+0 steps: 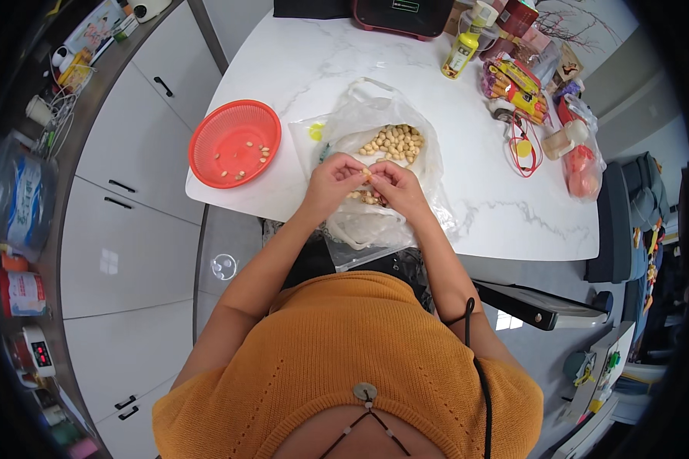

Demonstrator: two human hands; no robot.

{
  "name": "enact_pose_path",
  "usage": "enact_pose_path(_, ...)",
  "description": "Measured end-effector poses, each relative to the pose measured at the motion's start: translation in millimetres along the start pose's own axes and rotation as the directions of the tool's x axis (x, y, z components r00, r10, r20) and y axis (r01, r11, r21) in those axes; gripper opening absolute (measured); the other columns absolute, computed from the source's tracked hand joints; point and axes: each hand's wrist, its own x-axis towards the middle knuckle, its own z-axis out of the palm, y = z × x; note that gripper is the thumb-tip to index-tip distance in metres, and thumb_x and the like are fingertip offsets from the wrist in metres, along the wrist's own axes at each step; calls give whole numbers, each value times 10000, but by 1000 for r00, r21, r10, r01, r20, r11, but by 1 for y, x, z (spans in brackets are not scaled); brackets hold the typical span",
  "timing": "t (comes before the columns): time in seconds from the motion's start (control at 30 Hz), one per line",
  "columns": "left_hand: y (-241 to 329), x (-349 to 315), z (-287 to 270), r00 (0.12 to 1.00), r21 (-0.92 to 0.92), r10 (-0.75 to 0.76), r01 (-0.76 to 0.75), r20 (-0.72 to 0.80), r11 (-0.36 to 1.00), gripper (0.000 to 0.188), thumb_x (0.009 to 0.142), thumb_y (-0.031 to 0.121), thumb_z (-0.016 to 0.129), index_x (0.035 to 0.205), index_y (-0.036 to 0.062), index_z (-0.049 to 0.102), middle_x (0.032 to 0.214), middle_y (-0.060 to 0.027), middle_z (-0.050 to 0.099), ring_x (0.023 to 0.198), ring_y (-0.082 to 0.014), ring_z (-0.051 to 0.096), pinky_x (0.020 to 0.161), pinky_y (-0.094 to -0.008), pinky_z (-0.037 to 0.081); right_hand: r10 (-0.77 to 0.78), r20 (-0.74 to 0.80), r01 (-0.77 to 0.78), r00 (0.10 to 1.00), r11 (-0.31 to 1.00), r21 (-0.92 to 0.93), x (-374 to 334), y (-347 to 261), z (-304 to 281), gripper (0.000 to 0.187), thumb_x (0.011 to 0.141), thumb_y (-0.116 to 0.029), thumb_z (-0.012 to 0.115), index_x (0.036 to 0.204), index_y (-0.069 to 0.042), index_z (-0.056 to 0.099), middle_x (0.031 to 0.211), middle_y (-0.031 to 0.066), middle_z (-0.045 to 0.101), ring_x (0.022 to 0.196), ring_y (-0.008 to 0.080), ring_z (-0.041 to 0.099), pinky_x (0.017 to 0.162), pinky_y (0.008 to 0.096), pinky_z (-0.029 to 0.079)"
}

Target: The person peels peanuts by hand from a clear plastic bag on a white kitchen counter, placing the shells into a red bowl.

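Note:
Over an opened white plastic bag (427,164), my left hand (334,183) and my right hand (399,188) meet fingertip to fingertip. Both are closed in a pinch on one small tan peanut (366,174), partly covered by the fingers. Beyond my hands a heap of unshelled peanuts (394,144) lies in the bag. Closer to me, more pieces, perhaps shells (367,198), show below my fingers; their kind is hard to tell. To the left stands a round red plastic basket (220,126) with several pale peanuts (263,151) scattered on its bottom.
The white marbled table (528,222) carries a yellow bottle (462,55), packaged food (517,84), a red cable (522,153), a jar (565,141) and a bag of red fruit (583,172) on the right. A dark red appliance (403,17) stands at the back. White cabinets (130,252) line the left.

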Motion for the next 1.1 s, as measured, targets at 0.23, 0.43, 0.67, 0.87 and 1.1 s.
enact_pose_path(0.23, 9, -2, 1, 999, 82, 41, -43, 27, 996, 108, 809, 29, 631, 899, 27, 572, 786, 26, 559, 678, -7, 462, 601, -150, 374, 36, -27, -37, 999, 998, -48, -4, -9, 2, 131, 867, -124, 588, 943, -18, 602, 722, -21, 585, 590, 21, 490, 510, 164, 382)
enact_pose_path(0.43, 6, -4, 1, 998, 111, 20, -27, 60, 994, 73, 822, 46, 620, 867, 34, 563, 790, 26, 552, 679, -13, 456, 618, -156, 373, 35, -19, -36, 999, 998, -46, -3, -4, 3, 128, 863, -124, 595, 926, -13, 605, 706, -15, 590, 569, 26, 489, 503, 169, 386)
enact_pose_path(0.67, 6, -5, -2, 996, 157, 32, -45, 83, 987, 78, 832, 42, 604, 884, 35, 547, 810, 19, 552, 702, -17, 475, 644, -170, 394, 34, -29, -36, 999, 997, -75, -3, 0, 3, 126, 866, -121, 590, 923, -10, 603, 697, -15, 586, 565, 28, 488, 501, 172, 386)
enact_pose_path(0.87, 8, -4, 1, 998, 23, -13, 12, 62, 1000, 67, 844, 35, 583, 894, 22, 540, 830, 7, 566, 755, -30, 522, 688, -178, 429, 1, -50, -7, 999, 994, -108, -4, -2, 5, 132, 865, -126, 591, 924, -8, 596, 695, -15, 588, 566, 27, 491, 506, 172, 393)
enact_pose_path(1.1, 24, -9, 4, 999, 110, -17, 11, 52, 994, 60, 858, 41, 563, 905, 17, 534, 830, -1, 566, 754, -37, 531, 687, -184, 439, -22, -75, 10, 997, 988, -154, -5, -1, 8, 127, 861, -123, 592, 928, -15, 591, 692, -13, 592, 580, 27, 499, 521, 178, 403)
